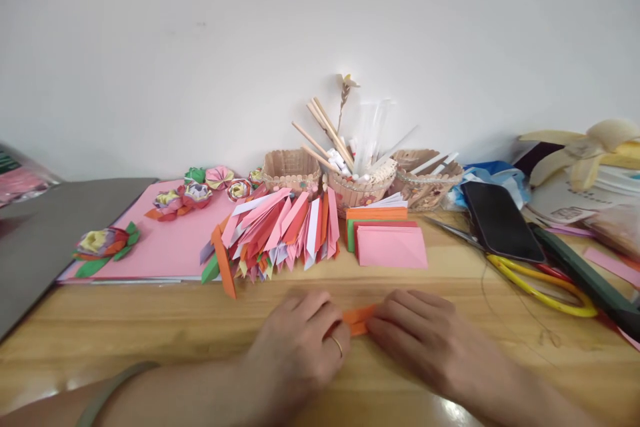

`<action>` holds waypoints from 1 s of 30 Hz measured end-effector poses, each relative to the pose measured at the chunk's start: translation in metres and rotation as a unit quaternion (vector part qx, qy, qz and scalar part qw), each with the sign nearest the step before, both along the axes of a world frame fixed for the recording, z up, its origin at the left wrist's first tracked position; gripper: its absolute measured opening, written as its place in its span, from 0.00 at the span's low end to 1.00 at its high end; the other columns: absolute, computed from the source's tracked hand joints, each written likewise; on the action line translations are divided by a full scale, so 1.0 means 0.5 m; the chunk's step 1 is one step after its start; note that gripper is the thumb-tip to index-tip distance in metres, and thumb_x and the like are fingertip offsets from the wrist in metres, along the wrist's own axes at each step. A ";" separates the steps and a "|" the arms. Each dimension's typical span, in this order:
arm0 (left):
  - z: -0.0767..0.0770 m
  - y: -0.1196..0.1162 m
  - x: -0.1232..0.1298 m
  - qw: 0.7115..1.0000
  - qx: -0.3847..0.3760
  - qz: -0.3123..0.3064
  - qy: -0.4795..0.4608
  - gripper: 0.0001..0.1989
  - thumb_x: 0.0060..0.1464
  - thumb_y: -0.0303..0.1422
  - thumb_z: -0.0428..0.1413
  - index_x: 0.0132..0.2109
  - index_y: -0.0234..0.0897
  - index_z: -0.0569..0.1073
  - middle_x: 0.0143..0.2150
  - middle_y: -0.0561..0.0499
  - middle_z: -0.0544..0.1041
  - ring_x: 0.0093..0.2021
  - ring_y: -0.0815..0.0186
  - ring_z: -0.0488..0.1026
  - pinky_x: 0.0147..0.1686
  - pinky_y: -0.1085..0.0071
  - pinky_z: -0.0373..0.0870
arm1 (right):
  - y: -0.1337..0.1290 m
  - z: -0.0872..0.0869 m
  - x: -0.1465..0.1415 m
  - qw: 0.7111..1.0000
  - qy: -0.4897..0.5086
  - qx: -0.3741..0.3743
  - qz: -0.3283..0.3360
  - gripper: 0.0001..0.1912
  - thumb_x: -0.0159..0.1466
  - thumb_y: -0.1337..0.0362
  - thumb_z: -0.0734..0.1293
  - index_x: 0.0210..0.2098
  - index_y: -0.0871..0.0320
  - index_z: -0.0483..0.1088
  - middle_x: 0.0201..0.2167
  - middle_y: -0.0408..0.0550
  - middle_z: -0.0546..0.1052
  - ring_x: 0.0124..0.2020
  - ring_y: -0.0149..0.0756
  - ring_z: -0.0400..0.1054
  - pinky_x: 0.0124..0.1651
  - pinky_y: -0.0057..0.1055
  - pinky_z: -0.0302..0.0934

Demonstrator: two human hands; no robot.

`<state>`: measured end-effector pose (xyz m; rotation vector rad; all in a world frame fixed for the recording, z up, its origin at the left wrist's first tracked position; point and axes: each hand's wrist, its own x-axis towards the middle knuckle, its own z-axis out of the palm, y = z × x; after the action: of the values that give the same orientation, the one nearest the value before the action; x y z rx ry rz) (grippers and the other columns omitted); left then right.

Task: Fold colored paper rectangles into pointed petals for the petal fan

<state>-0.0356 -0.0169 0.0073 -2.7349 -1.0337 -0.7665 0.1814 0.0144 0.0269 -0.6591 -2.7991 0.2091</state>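
A folded orange strip of paper (359, 320) lies on the wooden table, its two ends under my fingers. My left hand (305, 340), with a ring on one finger, is closed on the strip's left end. On the right end, my right hand (420, 333) presses with its fingers together. Only the middle of the strip shows; the fingertips and both ends are hidden. Just beyond the hands sits a heap of folded paper pieces (285, 227) in pink, red, orange and white. Stacked paper rectangles (393, 247) lie to its right, pink on top.
Woven baskets (363, 193) with sticks and pens stand against the wall. Paper flowers (103, 243) rest on pink sheets (150, 253) at left. To the right are yellow-handled scissors (543, 287), a black phone (503, 220), a green cutter (585, 273) and a banana peel (590, 147).
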 end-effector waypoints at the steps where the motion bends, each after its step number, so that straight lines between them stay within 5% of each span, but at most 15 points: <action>1: 0.000 0.000 -0.001 1.000 -0.010 0.009 -0.009 0.12 0.60 0.25 0.47 0.30 0.34 0.71 0.26 0.50 0.69 0.30 0.64 0.64 0.27 0.69 0.65 | -0.002 0.000 -0.003 1.000 0.004 -0.010 -0.011 0.16 0.70 0.68 0.52 0.37 0.60 0.70 0.31 0.48 0.72 0.31 0.37 0.63 0.32 0.33 0.58; 9: 0.013 0.004 -0.002 0.976 -0.173 0.070 -0.117 0.07 0.56 0.25 0.54 0.31 0.37 0.74 0.27 0.54 0.73 0.33 0.65 0.66 0.32 0.69 0.65 | -0.002 -0.016 -0.021 0.985 0.049 -0.119 -0.116 0.13 0.70 0.68 0.54 0.33 0.58 0.66 0.31 0.48 0.70 0.32 0.36 0.65 0.35 0.32 0.62; 19: 0.029 0.013 0.007 0.948 -0.272 0.158 -0.057 0.05 0.52 0.23 0.55 0.31 0.37 0.68 0.29 0.55 0.72 0.35 0.64 0.67 0.34 0.68 0.65 | -0.004 -0.022 -0.033 0.979 0.067 -0.108 -0.158 0.10 0.67 0.70 0.56 0.31 0.57 0.64 0.28 0.47 0.71 0.30 0.35 0.66 0.32 0.30 0.61; 23: 0.022 0.018 0.008 0.957 -0.245 0.154 -0.033 0.04 0.54 0.24 0.54 0.32 0.37 0.68 0.30 0.54 0.70 0.36 0.63 0.66 0.33 0.68 0.65 | -0.003 -0.027 -0.035 0.977 0.060 -0.111 -0.172 0.07 0.66 0.71 0.57 0.32 0.56 0.63 0.29 0.46 0.70 0.30 0.36 0.65 0.31 0.31 0.60; 30: 0.001 0.012 0.000 0.998 -0.023 0.039 0.054 0.09 0.61 0.25 0.50 0.45 0.38 0.72 0.32 0.52 0.70 0.33 0.62 0.63 0.30 0.68 0.60 | 0.006 -0.025 -0.033 0.978 0.055 -0.095 -0.179 0.07 0.66 0.69 0.59 0.30 0.57 0.62 0.30 0.48 0.69 0.33 0.39 0.63 0.34 0.35 0.57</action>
<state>-0.0355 -0.0108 0.0079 -2.7209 -1.1405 -0.5842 0.1649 0.0172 0.0146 -1.1429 -2.5192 0.4309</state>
